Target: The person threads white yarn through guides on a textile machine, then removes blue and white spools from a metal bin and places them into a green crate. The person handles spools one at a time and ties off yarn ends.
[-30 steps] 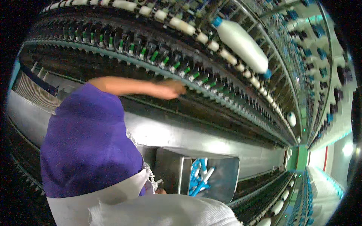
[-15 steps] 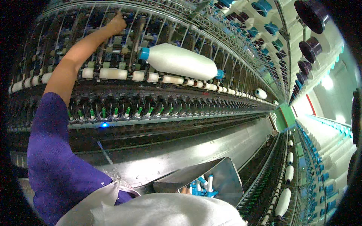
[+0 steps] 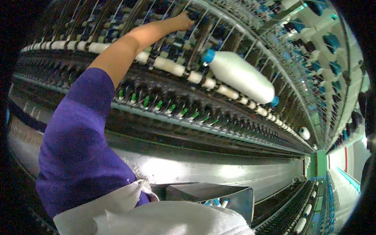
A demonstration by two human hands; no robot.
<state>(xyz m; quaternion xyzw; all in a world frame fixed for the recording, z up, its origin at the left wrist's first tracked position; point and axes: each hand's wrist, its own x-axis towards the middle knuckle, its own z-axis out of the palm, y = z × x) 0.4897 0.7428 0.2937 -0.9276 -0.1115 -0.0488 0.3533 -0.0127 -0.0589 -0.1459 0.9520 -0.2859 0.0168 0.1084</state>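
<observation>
My left arm in a purple sleeve stretches up and across the spinning machine. At its end my left hand (image 3: 184, 21) is among the dark guides and thin rods of the upper frame. Its fingers look curled together, but what they grip is too dark and small to make out. To the right of the hand, a large white yarn bobbin (image 3: 241, 76) with blue ends lies slantwise above the row of white rollers (image 3: 169, 66). Below the rollers runs a row of spindles with green tips (image 3: 158, 105). My right hand does not show.
A metal box (image 3: 211, 192) holding blue and white tubes (image 3: 224, 203) stands close to my body, partly hidden by white cloth (image 3: 168, 219). Beyond it lies a shiny metal surface (image 3: 231, 171). Another machine row with white bobbins (image 3: 307, 210) runs along the right. More bobbins hang overhead.
The view has turned, so the machine and large bobbin sit further right and lower. My left hand remains up at the frame. Fingers seen earlier beside the tubes in the box no longer show.
</observation>
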